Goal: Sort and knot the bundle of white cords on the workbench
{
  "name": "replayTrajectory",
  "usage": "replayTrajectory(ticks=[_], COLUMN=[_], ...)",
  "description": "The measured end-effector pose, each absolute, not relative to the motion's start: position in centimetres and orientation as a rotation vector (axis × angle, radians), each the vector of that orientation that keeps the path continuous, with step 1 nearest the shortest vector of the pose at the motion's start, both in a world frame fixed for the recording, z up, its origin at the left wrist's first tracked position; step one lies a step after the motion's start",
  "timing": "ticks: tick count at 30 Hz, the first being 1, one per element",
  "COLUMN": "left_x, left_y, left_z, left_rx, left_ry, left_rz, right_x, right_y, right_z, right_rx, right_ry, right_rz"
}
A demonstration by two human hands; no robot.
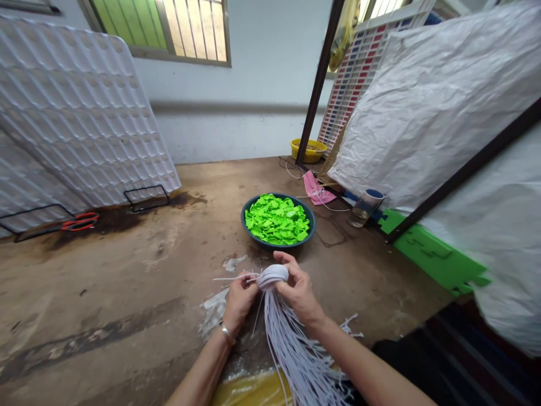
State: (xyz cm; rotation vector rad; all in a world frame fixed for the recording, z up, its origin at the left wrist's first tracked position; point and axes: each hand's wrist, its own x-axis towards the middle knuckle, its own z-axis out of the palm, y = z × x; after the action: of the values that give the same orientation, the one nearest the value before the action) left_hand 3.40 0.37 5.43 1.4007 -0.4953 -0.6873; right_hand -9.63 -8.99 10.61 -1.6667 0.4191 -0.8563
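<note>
A thick bundle of white cords (pixel 291 344) hangs toward me, its looped top (pixel 274 275) raised between my hands. My right hand (pixel 299 290) wraps around the bundle just under that top. My left hand (pixel 239 299), with a metal bangle at the wrist, pinches a few loose cord ends sticking out to the left. Just beyond my hands a dark blue bowl (pixel 248 225) full of bright green plastic pieces (pixel 276 220) stands on the brown floor.
White moulded trays (pixel 80 113) lean on the left wall, with red-handled scissors (pixel 80 221) below them. On the right lie big white sacks (pixel 443 101), a green foam board (pixel 435 259), a cup (pixel 366 206), a pink cloth (pixel 315 189) and a yellow bowl (pixel 308 150).
</note>
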Motion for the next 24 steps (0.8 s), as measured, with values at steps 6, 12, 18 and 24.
replayTrajectory(ticks=[6,12,18,24], left_x=[2.9,1.8,1.1,0.6], left_y=[0.2,0.2,0.2,0.4], left_z=[5.4,4.8,4.0,4.3], left_rx=[1.390,1.521,1.649,1.671], left_ry=[-0.515,-0.711,-0.859,-0.924], left_rz=[-0.602,-0.436,-0.316,-0.240], right_x=[-9.8,-10.6,-10.7,-9.8], right_y=[-12.6,-13.1,-11.4,-9.9], right_z=[11.1,12.3,12.9,12.7], right_rx=[-2.050,-2.478,-2.973,-3.250], right_ry=[0.494,0.656,0.513,0.372], right_rz=[-0.649,-0.437,-0.515,-0.387])
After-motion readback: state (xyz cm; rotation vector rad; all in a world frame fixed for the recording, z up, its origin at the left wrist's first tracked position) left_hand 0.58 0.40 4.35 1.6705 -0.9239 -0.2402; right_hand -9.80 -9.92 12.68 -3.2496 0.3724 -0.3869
